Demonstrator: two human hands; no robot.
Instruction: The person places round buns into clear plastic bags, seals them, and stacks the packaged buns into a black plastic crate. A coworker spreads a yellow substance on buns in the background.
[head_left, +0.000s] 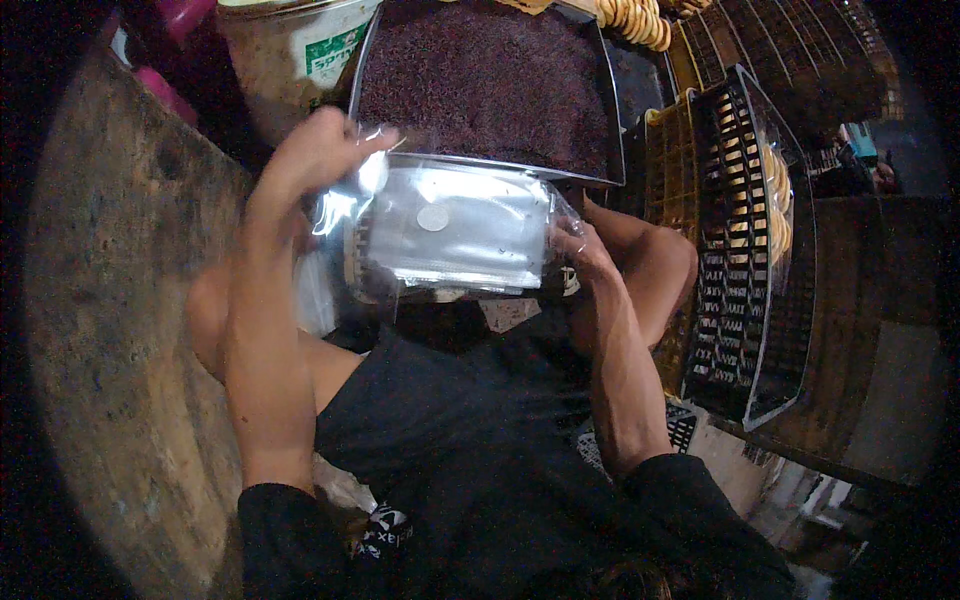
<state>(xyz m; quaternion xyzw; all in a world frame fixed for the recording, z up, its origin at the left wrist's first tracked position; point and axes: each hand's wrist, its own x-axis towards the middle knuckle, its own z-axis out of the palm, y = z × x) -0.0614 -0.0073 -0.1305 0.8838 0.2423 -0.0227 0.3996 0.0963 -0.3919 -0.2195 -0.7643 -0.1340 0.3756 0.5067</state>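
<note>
My left hand (322, 146), slightly blurred, pinches one end of a clear plastic bag (371, 176) and raises it at the left. At the opposite end, the fingers of my right hand (581, 240) are partly behind crinkled clear plastic and grip it. Between both hands lies a shiny stack of clear plastic sheets or bags (480, 240), above my lap. A small round whitish disc (433, 217) shows on or through the plastic. Just beyond the stack stands a metal tray (510, 166) filled with dark purple-brown granular material (480, 82).
A bucket (262, 67) with a green-and-white label stands at the upper left, beside a wooden surface (127, 300). To the right are a black plastic crate (724, 322) and a yellowish crate (667, 165). Round flat biscuit-like pieces (778, 195) lie in clear plastic there; more pieces (637, 22) sit behind the tray.
</note>
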